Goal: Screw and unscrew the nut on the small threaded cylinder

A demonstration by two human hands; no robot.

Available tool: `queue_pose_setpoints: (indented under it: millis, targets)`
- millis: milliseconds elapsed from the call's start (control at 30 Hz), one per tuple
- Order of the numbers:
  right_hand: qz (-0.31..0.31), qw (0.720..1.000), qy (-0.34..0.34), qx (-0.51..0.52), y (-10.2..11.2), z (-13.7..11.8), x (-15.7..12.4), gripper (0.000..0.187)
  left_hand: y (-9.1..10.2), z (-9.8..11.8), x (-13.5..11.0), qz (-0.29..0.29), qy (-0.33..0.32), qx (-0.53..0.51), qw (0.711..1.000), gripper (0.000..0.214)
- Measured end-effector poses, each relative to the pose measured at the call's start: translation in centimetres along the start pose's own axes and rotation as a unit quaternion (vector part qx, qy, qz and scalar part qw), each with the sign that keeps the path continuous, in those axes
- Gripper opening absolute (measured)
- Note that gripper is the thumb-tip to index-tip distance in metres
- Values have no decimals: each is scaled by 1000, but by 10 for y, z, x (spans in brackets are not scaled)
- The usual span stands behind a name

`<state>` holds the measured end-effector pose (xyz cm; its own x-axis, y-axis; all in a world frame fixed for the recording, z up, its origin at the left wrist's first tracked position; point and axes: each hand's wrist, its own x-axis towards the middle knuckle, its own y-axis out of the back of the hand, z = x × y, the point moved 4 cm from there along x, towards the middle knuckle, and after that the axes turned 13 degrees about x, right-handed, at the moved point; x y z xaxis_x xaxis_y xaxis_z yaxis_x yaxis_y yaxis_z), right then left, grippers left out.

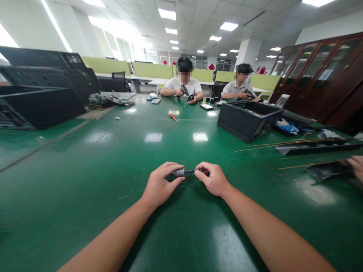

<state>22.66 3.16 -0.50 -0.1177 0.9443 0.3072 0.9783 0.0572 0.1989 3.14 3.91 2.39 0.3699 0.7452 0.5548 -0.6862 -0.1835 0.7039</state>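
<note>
Low over the green table, my left hand (164,183) grips a small silver cylinder (179,172) between thumb and fingers. A thin dark shaft (189,171) sticks out of the cylinder to the right, lying level. My right hand (212,179) pinches the far end of this shaft with thumb and forefinger. Whether a separate small part sits in that pinch is too small to tell. Something reddish shows at the cylinder's left end, mostly covered by my left fingers.
A black computer case (241,120) stands at right, near thin brown rods (263,145) and a black metal strip (312,146). An orange screwdriver (173,117) lies ahead. More cases (56,107) stand at left. Two people across hold drills; another person's hand (357,166) is at far right.
</note>
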Motion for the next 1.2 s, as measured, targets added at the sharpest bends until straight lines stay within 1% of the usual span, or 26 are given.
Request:
queue_pose_setpoints:
  millis: [1200]
  targets:
    - [24, 1000, 5, -2, 6, 0, 1, 12, 1, -6, 0, 16, 10, 4, 1000, 24]
